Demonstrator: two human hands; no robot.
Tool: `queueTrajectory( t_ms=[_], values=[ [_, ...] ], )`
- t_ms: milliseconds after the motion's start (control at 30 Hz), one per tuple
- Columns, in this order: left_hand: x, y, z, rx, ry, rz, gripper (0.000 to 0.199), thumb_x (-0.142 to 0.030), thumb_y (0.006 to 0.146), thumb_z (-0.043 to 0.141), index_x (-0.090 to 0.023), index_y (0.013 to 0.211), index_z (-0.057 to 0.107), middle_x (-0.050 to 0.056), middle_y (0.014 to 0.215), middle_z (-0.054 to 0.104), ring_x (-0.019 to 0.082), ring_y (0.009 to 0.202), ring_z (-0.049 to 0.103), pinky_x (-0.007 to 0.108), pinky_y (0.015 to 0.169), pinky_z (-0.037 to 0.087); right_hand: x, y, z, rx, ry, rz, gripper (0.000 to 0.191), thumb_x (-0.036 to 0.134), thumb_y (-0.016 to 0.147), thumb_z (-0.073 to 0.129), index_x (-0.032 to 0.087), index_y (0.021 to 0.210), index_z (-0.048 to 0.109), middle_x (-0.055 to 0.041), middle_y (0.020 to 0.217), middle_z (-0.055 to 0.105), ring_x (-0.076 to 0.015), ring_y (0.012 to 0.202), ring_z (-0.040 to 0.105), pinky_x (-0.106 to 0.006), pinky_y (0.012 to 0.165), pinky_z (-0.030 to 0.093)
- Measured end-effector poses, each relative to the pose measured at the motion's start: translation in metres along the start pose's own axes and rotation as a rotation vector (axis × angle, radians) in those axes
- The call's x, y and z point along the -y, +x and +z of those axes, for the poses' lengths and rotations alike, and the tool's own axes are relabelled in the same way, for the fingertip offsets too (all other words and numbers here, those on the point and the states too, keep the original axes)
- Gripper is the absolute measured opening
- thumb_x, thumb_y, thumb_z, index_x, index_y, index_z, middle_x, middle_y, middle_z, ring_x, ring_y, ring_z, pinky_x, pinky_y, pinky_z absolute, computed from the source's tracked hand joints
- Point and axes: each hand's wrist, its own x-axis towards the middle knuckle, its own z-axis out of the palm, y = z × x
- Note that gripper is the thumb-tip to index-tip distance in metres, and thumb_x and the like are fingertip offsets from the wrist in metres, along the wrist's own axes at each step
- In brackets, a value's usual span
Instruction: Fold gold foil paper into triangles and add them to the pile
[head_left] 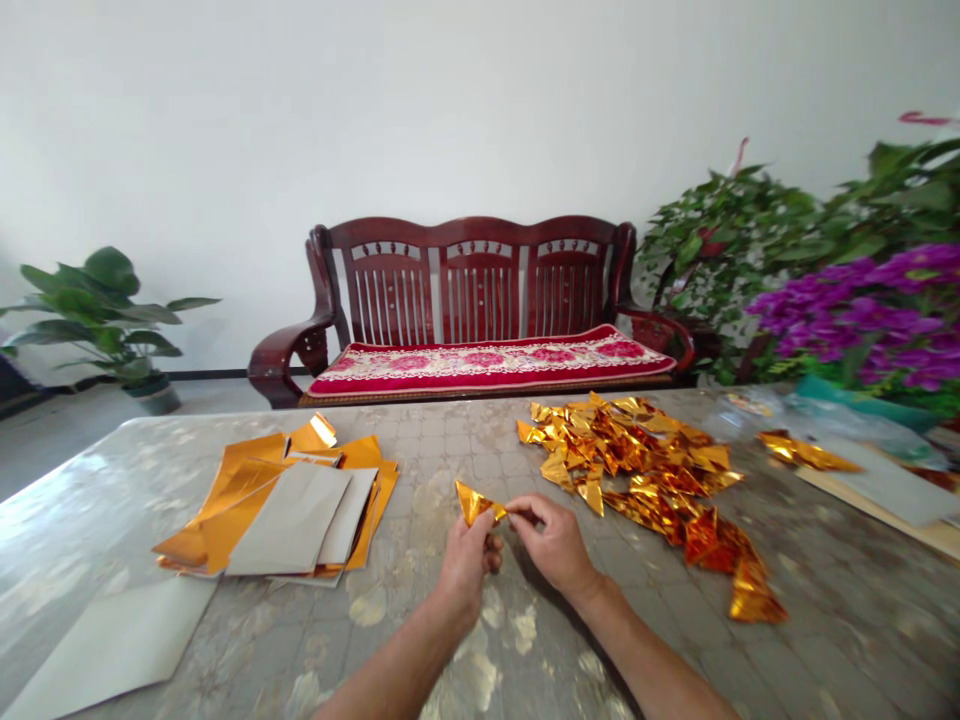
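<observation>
Between my two hands, above the middle of the table, is a folded piece of gold foil paper (474,503) with a pointed corner rising at its left. My left hand (469,560) grips it from below, thumb on top and fingers curled under. The fingertips of my right hand (551,535) pinch its right end. To the left lies a stack of gold foil paper sheets (247,485), with some grey backs (292,515) facing up. On the right a heap of folded gold foil pieces (637,445) spreads toward the near side.
The patterned table (420,440) carries a loose grey sheet (112,640) at the near left. At the right are a flat pale board (892,490), clear plastic (862,425) and purple flowers (870,315). A wooden bench (480,260) and a potted plant (112,310) stand beyond.
</observation>
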Motion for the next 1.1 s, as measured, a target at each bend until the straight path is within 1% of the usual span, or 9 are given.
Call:
queueTrajectory(
  t_ms=[100, 233, 367, 467, 633, 733, 833, 933, 1100],
  values=[
    [-0.002, 0.001, 0.001, -0.023, -0.066, -0.055, 0.041, -0.040, 0.063, 0.081, -0.015, 0.085, 0.057, -0.003, 0.073, 0.060, 0.005, 0.047, 0.051, 0.016, 0.039, 0.033, -0.002, -0.001, 0.000, 0.013, -0.041, -0.022, 0.013, 0.021, 0.085, 0.059, 0.023, 0.088, 0.071, -0.0026, 0.083, 0.074, -0.0185, 0.074, 0.068, -0.030, 0.073, 0.053],
    [-0.007, -0.001, 0.002, -0.044, -0.143, -0.148, 0.029, -0.029, 0.070, 0.076, -0.014, 0.087, 0.058, -0.001, 0.075, 0.064, 0.005, 0.047, 0.054, 0.017, 0.041, 0.037, -0.003, -0.003, -0.001, 0.031, -0.086, -0.039, 0.013, 0.020, 0.085, 0.059, 0.024, 0.090, 0.071, -0.0014, 0.083, 0.074, -0.0180, 0.074, 0.068, -0.029, 0.073, 0.052],
    [-0.012, -0.004, 0.005, -0.049, -0.213, -0.233, 0.017, -0.022, 0.077, 0.072, -0.014, 0.084, 0.059, -0.002, 0.069, 0.064, 0.005, 0.045, 0.055, 0.016, 0.041, 0.038, 0.000, -0.003, 0.000, 0.048, -0.100, -0.060, 0.011, 0.021, 0.087, 0.060, 0.024, 0.090, 0.070, -0.0014, 0.083, 0.073, -0.0179, 0.075, 0.068, -0.028, 0.073, 0.052],
    [-0.017, -0.005, 0.007, -0.041, -0.279, -0.323, 0.009, -0.018, 0.083, 0.065, -0.013, 0.079, 0.059, -0.002, 0.062, 0.062, 0.005, 0.042, 0.054, 0.015, 0.039, 0.038, 0.004, -0.001, -0.003, 0.033, -0.101, -0.155, 0.015, 0.017, 0.088, 0.057, 0.025, 0.089, 0.069, -0.0033, 0.089, 0.072, -0.0185, 0.085, 0.067, -0.030, 0.078, 0.052],
    [-0.024, -0.008, 0.010, -0.037, -0.358, -0.446, 0.023, -0.017, 0.095, 0.050, -0.012, 0.073, 0.057, -0.002, 0.055, 0.058, 0.005, 0.038, 0.051, 0.013, 0.036, 0.035, 0.009, 0.001, -0.011, 0.017, -0.264, -0.341, 0.019, 0.017, 0.093, 0.053, 0.024, 0.091, 0.070, -0.0065, 0.099, 0.072, -0.0194, 0.092, 0.067, -0.032, 0.081, 0.052],
    [-0.027, -0.008, 0.011, -0.038, -0.353, -0.469, 0.027, -0.017, 0.097, 0.047, -0.011, 0.071, 0.055, -0.002, 0.053, 0.057, 0.004, 0.036, 0.049, 0.013, 0.035, 0.034, 0.010, 0.001, -0.012, 0.023, -0.366, -0.414, 0.019, 0.017, 0.095, 0.051, 0.023, 0.091, 0.068, -0.0072, 0.101, 0.072, -0.0194, 0.092, 0.067, -0.032, 0.081, 0.052],
    [-0.028, -0.007, 0.010, -0.040, -0.345, -0.484, 0.027, -0.016, 0.096, 0.046, -0.010, 0.071, 0.055, -0.002, 0.054, 0.058, 0.004, 0.035, 0.049, 0.012, 0.033, 0.034, 0.010, 0.002, -0.011, 0.019, -0.407, -0.456, 0.018, 0.016, 0.095, 0.048, 0.021, 0.090, 0.064, -0.0077, 0.101, 0.070, -0.0196, 0.090, 0.066, -0.032, 0.079, 0.051],
    [-0.027, -0.007, 0.010, -0.040, -0.342, -0.477, 0.025, -0.015, 0.096, 0.047, -0.010, 0.072, 0.055, -0.002, 0.055, 0.058, 0.003, 0.035, 0.048, 0.011, 0.033, 0.033, 0.010, 0.003, -0.009, 0.020, -0.416, -0.448, 0.017, 0.016, 0.096, 0.046, 0.020, 0.088, 0.061, -0.0077, 0.100, 0.069, -0.0198, 0.088, 0.065, -0.032, 0.077, 0.050],
    [-0.025, -0.006, 0.010, -0.053, -0.329, -0.439, 0.024, -0.013, 0.096, 0.047, -0.011, 0.073, 0.055, -0.002, 0.056, 0.058, 0.001, 0.035, 0.047, 0.010, 0.033, 0.034, 0.009, 0.003, -0.008, 0.030, -0.382, -0.388, 0.016, 0.017, 0.096, 0.044, 0.021, 0.088, 0.057, -0.0070, 0.097, 0.066, -0.0190, 0.085, 0.063, -0.030, 0.075, 0.048]
  ],
)
